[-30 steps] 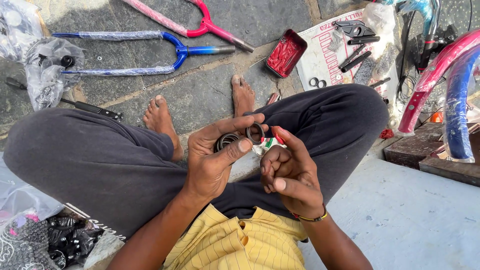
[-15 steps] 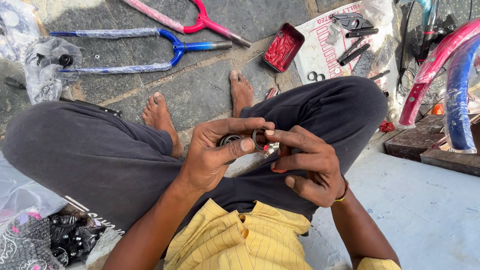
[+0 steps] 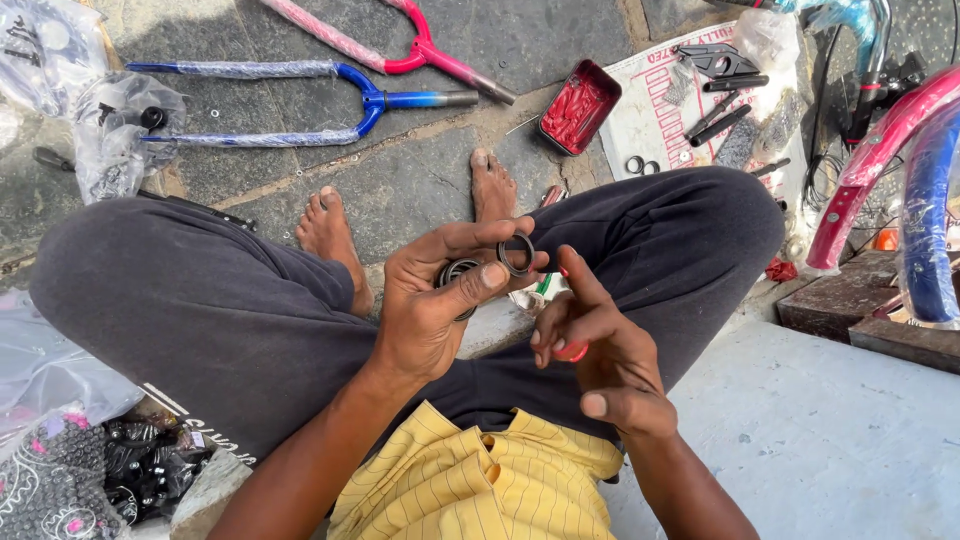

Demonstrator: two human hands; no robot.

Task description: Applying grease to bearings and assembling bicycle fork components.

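Observation:
My left hand (image 3: 440, 300) is raised over my lap and pinches small dark metal rings (image 3: 516, 254) between thumb and fingers, one ring standing up at the fingertips, others stacked in the palm. My right hand (image 3: 600, 350) hovers just to the right, fingers curled, with red grease smeared on the fingertips and a red blob at the palm. The two hands are slightly apart. I sit with knees wide in dark trousers (image 3: 200, 310) and bare feet on the stone floor.
A blue bicycle fork (image 3: 300, 100) and a pink fork (image 3: 400, 45) lie ahead. A red tin of grease (image 3: 580, 105) sits beside a printed sack (image 3: 660, 110) bearing bolts and rings. Red and blue mudguards (image 3: 890, 170) stand right. Plastic bags of parts (image 3: 110, 140) lie left.
My right hand has drawn back from the rings toward my body, leaving one ring upright at my left fingertips. The left hand stays in place.

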